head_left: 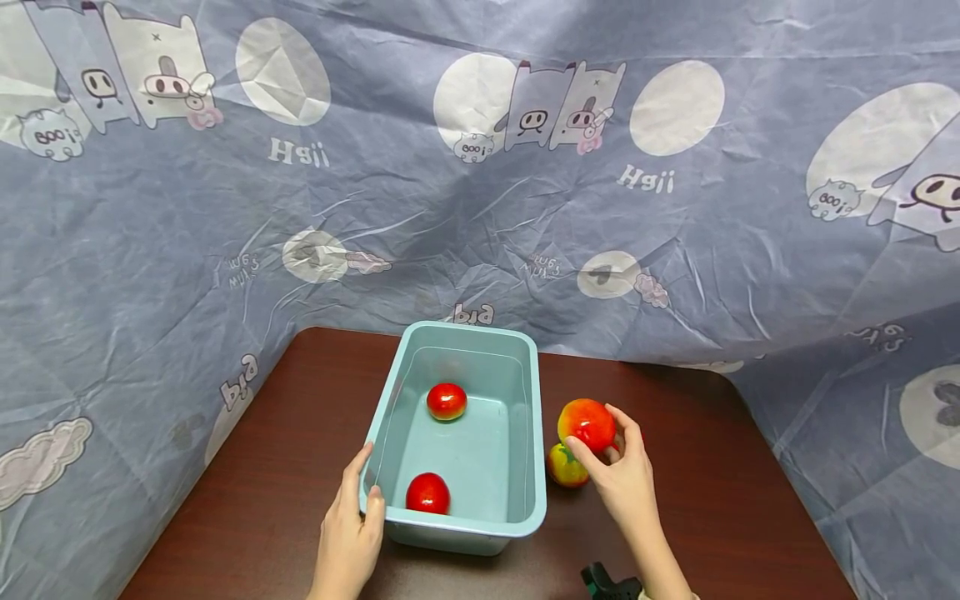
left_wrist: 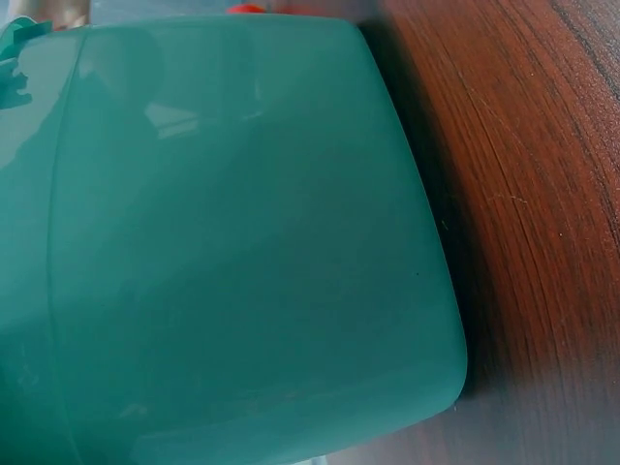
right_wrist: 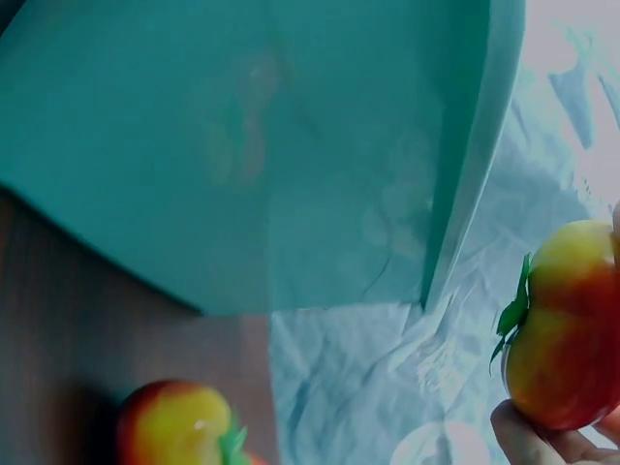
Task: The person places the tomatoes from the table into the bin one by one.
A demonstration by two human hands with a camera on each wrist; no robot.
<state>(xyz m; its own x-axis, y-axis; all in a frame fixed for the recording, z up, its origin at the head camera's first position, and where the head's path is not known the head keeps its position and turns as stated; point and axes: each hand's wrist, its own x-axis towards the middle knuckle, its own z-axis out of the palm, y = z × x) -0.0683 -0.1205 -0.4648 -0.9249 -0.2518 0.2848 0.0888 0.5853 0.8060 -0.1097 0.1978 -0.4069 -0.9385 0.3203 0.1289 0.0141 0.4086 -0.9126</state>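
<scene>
A light blue-green plastic bin [head_left: 540, 433] stands on the table with two red tomatoes inside: one tomato [head_left: 447, 402] towards the far end, the other tomato [head_left: 428, 493] by the near wall. My left hand [head_left: 350, 533] grips the bin's rim at its near left corner; the left wrist view shows only the bin's outer wall [left_wrist: 252, 232]. To the right of the bin, my right hand [head_left: 626, 475] holds a red-and-yellow tomato [head_left: 587, 423] with green leaves, raised off the table. Below it lies a yellowish tomato [head_left: 567, 467]. Something red behind the right hand is mostly hidden.
The dark brown wooden table [head_left: 727, 500] extends on both sides of the bin. A grey-blue cartoon-printed cloth [head_left: 420, 225] hangs around its back and sides. A black device [head_left: 611, 583] shows by the right wrist at the bottom edge.
</scene>
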